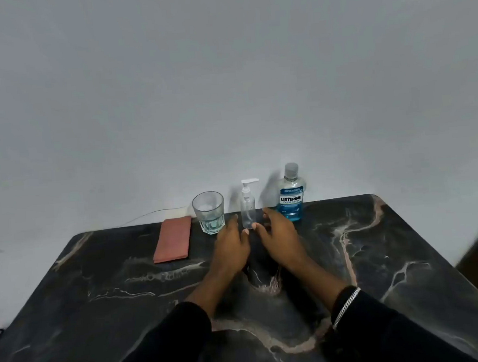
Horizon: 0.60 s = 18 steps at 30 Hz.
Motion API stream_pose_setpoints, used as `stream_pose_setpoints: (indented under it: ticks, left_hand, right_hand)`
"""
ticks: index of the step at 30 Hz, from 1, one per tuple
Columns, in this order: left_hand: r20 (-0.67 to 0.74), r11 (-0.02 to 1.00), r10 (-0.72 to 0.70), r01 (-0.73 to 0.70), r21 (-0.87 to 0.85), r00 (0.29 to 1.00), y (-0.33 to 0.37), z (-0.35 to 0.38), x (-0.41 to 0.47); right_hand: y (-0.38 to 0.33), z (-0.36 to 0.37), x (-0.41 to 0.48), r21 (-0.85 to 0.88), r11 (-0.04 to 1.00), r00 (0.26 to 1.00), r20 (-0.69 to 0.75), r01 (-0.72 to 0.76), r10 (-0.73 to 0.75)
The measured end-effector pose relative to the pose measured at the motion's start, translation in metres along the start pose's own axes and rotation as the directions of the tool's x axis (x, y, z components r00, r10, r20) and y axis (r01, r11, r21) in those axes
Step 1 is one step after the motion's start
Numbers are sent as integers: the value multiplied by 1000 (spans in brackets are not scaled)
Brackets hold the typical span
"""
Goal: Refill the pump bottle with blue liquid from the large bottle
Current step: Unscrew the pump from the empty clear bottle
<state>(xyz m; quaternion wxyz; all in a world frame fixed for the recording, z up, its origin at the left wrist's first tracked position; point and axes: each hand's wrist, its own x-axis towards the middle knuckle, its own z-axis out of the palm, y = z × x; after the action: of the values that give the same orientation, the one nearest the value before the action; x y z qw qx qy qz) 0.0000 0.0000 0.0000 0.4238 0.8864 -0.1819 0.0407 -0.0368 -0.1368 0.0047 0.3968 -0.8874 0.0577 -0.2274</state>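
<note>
Clear plastic makes the pump bottle [248, 208] light and tall, so it can tip over with a small bump. It stands near the back of the dark desk [379, 256], between the glass [208, 212] and the large bottle [290, 195] of blue liquid. Your left hand [231, 245] and right hand [278, 236] sit on each side of it, both wide and holding nothing. Your fingertips [253, 225] look very close to its base, but you do not grip it.

If you push from one side only, it may fall toward the glass, which has some liquid in it, and knock that too. The pump top is on and the large bottle has its cap on. The neck looks thin, so I think pouring fast could spill blue liquid on the desk. The pink cloth [173, 239] lies just left of the glass.
</note>
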Motion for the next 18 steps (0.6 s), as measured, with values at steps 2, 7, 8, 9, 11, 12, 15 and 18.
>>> stream_pose_setpoints:
  ticks: [2, 7, 8, 9, 11, 12, 15, 18]
  left_hand:
    - [-15, 999, -4, 4, -36, 1000, -4, 8, 6]
    - [-49, 999, -14, 11, -48, 999, -7, 24, 14]
    - [-40, 999, -7, 5, -51, 999, -6, 24, 16]
    - [-34, 998, 0, -2, -64, 999, -6, 25, 18]
    - [-45, 996, 25, -29, -80, 999, -7, 27, 21]
    - [-57, 996, 32, -37, -82, 998, -7, 28, 21]
    - [-104, 996, 34, -41, -73, 994, -9, 29, 17]
    - [-118, 998, 29, -36, -58, 993, -11, 28, 13]
  right_hand:
    - [3, 9, 9, 72, 996, 998, -35, -56, 59]
    - [18, 27, 23, 95, 989, 993, 3, -115, 116]
    - [19, 28, 24, 96, 989, 994, 8, -109, 109]
    - [22, 30, 26, 102, 989, 995, 4, -102, 103]
    - [25, 34, 28, 127, 988, 996, -17, -89, 92]
    - [26, 35, 28, 138, 987, 996, -22, -87, 91]
    - [31, 36, 25, 144, 987, 997, -27, -69, 73]
    - [33, 36, 21, 142, 988, 998, -22, -56, 60]
